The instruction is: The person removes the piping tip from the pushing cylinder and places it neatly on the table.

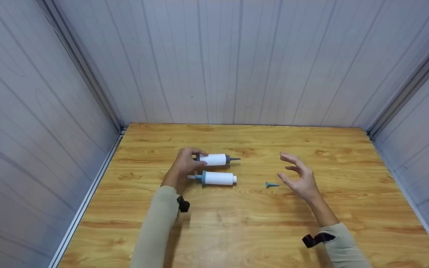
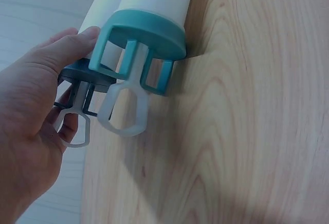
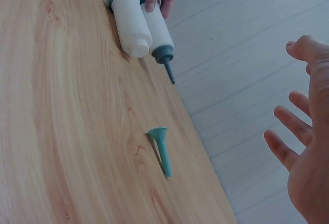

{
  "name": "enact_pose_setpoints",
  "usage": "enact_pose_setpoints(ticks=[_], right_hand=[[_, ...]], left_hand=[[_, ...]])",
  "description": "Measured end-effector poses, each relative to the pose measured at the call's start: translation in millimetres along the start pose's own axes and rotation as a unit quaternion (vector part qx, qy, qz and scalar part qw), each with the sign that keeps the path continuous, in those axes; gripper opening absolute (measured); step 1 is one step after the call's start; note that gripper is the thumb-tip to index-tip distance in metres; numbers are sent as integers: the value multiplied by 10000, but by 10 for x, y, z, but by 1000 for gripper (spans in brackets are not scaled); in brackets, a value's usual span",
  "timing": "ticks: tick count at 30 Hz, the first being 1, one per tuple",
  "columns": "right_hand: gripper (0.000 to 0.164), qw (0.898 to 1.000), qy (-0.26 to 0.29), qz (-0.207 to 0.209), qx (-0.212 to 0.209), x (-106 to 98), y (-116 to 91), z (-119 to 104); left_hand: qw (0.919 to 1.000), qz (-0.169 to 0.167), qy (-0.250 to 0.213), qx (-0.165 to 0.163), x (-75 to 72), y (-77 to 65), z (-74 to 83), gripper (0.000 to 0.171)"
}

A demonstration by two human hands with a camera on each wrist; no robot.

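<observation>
CAUTION: roll/knock risk at adj. cyls.
L hand (image 1: 185,162) grips gray-capped cyl. (image 1: 215,159) at its handle end, thumb on barrel; whether barrel clears table (image 1: 237,230): can't tell. Teal-capped cyl. (image 1: 218,178) lies on table just beside it, nearer the person; its round barrel may roll if L hand bumps its pull ring (image 2: 123,131). Off-ctr. grip may let gray nozzle (image 3: 169,72) dip. R hand (image 1: 304,182) has thumb & fingers spread wide, holding nothing, near loose teal nozzle (image 1: 272,184) on table; a low sweep may knock that nozzle away.
</observation>
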State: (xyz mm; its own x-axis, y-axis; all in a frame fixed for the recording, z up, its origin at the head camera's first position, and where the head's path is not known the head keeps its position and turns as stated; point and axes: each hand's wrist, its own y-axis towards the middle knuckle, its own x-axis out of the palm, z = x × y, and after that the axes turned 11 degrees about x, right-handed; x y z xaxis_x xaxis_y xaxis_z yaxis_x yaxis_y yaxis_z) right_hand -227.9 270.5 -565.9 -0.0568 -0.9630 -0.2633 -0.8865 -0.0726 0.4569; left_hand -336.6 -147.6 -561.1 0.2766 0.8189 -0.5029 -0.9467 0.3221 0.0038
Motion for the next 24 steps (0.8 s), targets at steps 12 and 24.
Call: enact_pose_setpoints(ticks=[12, 24], right_hand=[[70, 9971, 419, -286, 565, -2, 27, 93], [64, 9863, 1013, -518, 1197, 47, 32, 158]], left_hand=[[9900, 168, 547, 1289, -40, -114, 106, 28], [9874, 236, 458, 1493, 32, -190, 233, 28]])
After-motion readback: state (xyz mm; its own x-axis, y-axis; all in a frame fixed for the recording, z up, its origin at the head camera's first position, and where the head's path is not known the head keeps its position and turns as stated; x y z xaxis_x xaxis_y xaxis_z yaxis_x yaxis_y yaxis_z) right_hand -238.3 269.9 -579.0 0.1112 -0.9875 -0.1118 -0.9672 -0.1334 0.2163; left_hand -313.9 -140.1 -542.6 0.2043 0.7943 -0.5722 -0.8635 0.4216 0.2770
